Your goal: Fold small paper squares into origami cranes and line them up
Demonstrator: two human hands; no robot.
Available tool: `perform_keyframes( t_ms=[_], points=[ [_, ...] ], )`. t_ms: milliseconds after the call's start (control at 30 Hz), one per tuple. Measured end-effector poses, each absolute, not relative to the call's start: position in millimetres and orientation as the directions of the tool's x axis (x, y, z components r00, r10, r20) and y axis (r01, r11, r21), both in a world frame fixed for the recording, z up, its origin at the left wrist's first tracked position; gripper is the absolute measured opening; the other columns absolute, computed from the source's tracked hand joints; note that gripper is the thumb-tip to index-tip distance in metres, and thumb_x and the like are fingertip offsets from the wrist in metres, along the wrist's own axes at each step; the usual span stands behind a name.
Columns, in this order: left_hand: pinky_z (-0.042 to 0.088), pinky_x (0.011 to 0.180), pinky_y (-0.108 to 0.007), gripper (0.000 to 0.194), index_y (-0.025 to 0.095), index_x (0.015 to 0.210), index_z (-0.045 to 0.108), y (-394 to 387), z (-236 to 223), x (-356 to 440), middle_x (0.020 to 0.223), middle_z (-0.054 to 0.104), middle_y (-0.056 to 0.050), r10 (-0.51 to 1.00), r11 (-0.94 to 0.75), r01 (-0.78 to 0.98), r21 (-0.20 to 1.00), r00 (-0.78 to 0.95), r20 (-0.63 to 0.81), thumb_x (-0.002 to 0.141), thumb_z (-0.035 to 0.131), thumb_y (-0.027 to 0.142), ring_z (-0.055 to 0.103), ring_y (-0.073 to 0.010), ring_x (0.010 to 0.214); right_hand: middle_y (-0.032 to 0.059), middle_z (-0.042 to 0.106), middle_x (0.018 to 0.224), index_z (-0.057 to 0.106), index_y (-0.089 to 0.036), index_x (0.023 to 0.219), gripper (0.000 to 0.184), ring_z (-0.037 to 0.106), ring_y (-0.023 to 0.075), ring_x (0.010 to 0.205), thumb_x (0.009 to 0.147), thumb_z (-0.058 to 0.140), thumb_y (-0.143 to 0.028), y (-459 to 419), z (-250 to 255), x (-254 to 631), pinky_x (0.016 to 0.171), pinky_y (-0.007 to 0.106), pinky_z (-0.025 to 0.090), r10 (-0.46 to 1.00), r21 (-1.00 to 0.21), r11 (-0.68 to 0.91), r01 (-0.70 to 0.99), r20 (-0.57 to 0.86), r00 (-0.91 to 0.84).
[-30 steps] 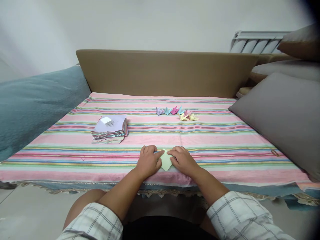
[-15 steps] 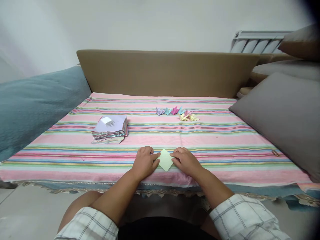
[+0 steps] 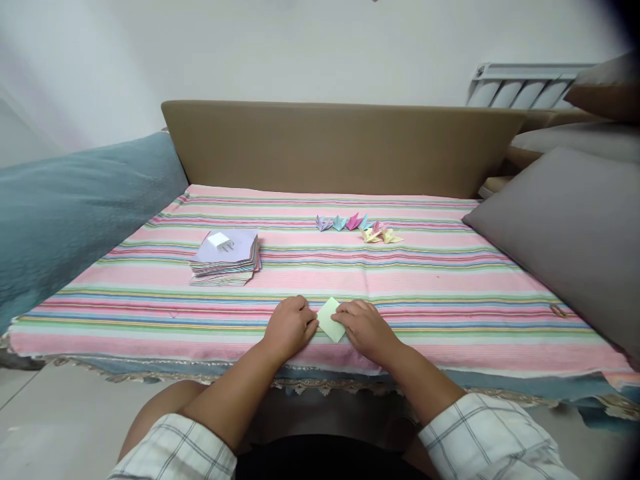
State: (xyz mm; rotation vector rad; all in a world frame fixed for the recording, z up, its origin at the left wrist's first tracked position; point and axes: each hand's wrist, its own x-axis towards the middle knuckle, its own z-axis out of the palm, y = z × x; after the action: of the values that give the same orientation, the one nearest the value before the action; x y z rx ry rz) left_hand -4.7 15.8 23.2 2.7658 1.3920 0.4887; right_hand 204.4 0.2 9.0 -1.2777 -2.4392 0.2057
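A small pale green folded paper (image 3: 330,321) lies diamond-wise near the front of the striped cloth, between my two hands. My left hand (image 3: 291,325) pinches its left corner between thumb and forefinger. On the other side, my right hand (image 3: 364,327) has its fingers closed over the paper's right corner, the fingertips reaching onto its face. Further back stands a stack of square coloured paper (image 3: 227,257) with a white plug adapter (image 3: 220,241) on top. Several folded paper cranes (image 3: 354,222) in purple, blue, pink and yellow sit beyond my hands.
The striped cloth (image 3: 310,273) covers a sofa seat with a brown backrest (image 3: 340,148). A blue-covered armrest (image 3: 95,200) bounds the left, a grey cushion (image 3: 565,233) the right. A small brownish object (image 3: 559,311) lies beside the cushion.
My right fingers have moved inward over the paper's face from its right corner. My left thumb and forefinger have drawn closer together at the left corner. The view has shifted slightly.
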Motion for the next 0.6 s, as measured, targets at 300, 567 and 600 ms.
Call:
perform_keyframes(
  t_ms=[300, 567, 600],
  points=[
    [0.039, 0.073, -0.035, 0.022, 0.017, 0.074, 0.067, 17, 25, 0, 0.079, 0.055, -0.007, 0.808, -0.575, 0.806, 0.144, 0.531, 0.255, 0.082, 0.051, 0.031, 0.051, -0.0205, 0.080, 0.0078, 0.057, 0.102, 0.057, -0.023, 0.116, 0.033, 0.047, 0.0217, 0.093, 0.087, 0.042, -0.020, 8, 12, 188, 0.081, 0.034, 0.036, 0.898, -0.296, 0.435, 0.850, 0.204, -0.389],
    [0.040, 0.074, -0.034, 0.018, 0.018, 0.076, 0.066, 20, 23, -1, 0.083, 0.055, -0.007, 0.825, -0.553, 0.817, 0.165, 0.511, 0.240, 0.081, 0.053, 0.029, 0.051, -0.0199, 0.082, 0.0088, 0.056, 0.104, 0.052, -0.022, 0.123, 0.041, 0.046, 0.0230, 0.094, 0.083, 0.048, -0.024, 13, 10, 188, 0.082, 0.035, 0.036, 0.913, -0.277, 0.408, 0.870, 0.157, -0.378],
    [0.040, 0.074, -0.033, 0.017, 0.018, 0.076, 0.066, 20, 23, -2, 0.083, 0.055, -0.007, 0.830, -0.549, 0.817, 0.178, 0.506, 0.235, 0.081, 0.053, 0.029, 0.051, -0.0197, 0.082, 0.0088, 0.055, 0.105, 0.051, -0.021, 0.124, 0.042, 0.046, 0.0229, 0.094, 0.082, 0.049, -0.026, 12, 10, 190, 0.083, 0.035, 0.035, 0.909, -0.285, 0.415, 0.864, 0.154, -0.387]
  ],
)
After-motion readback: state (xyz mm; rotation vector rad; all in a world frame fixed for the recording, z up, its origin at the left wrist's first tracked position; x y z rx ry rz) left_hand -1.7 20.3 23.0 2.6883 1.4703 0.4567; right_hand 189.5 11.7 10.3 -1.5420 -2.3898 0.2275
